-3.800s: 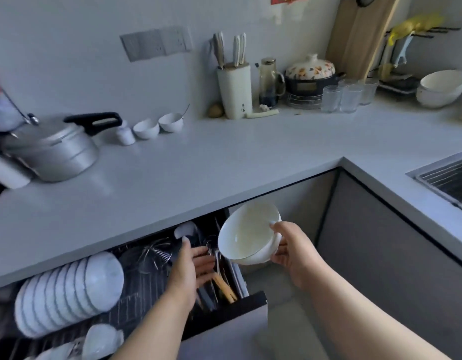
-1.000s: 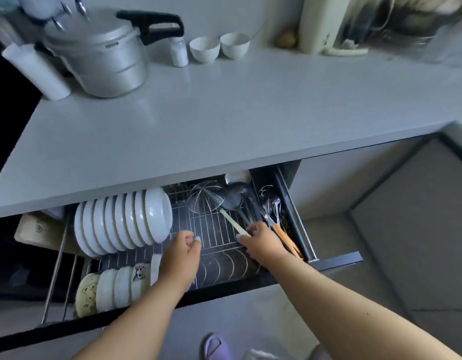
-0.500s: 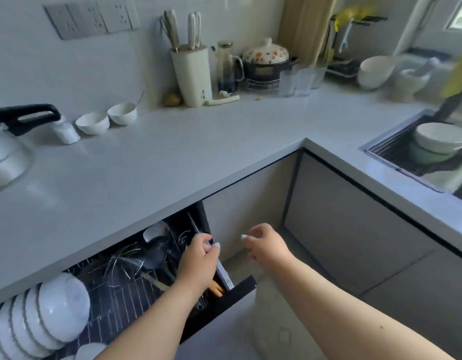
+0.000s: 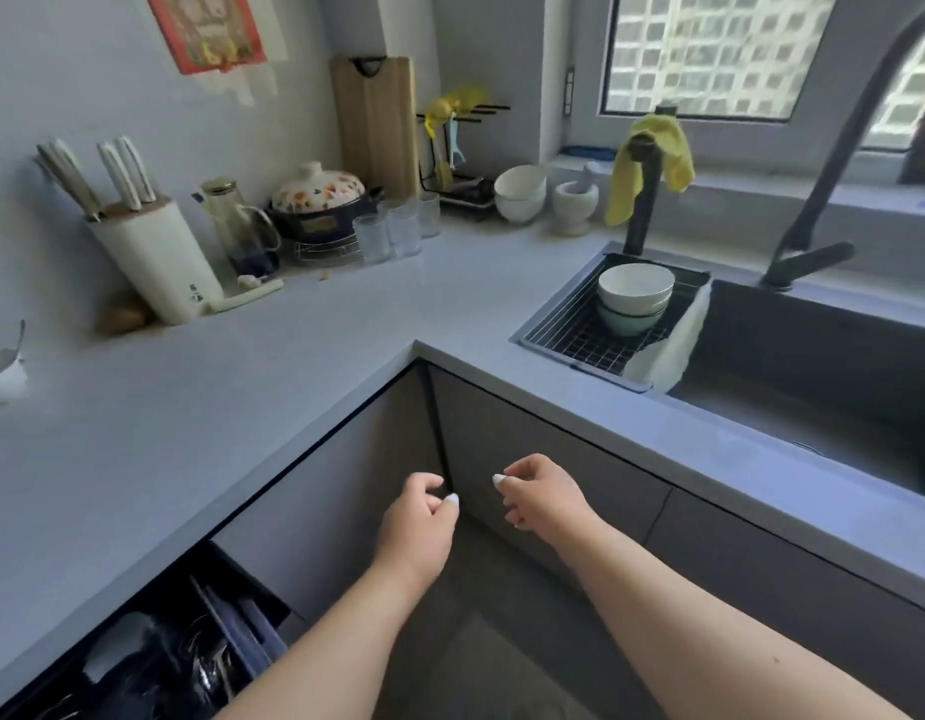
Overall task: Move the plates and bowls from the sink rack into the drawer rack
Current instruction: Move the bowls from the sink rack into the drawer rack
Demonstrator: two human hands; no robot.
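A single wide-angle camera sits on the person's head, looking forward and down into the inner corner of an L-shaped bench [image 4: 304, 366]. It stands close above the bench edge, with both forearms reaching in from the bottom of the frame. The sink rack [image 4: 579, 335] lies at right, the open drawer rack [image 4: 200, 662] at lower left.

No text can be read. A small dark mark is printed low on the white knife block [image 4: 161, 262], and coloured figures are shown on the red poster [image 4: 206, 28] on the wall, but both are too blurred to be made out.
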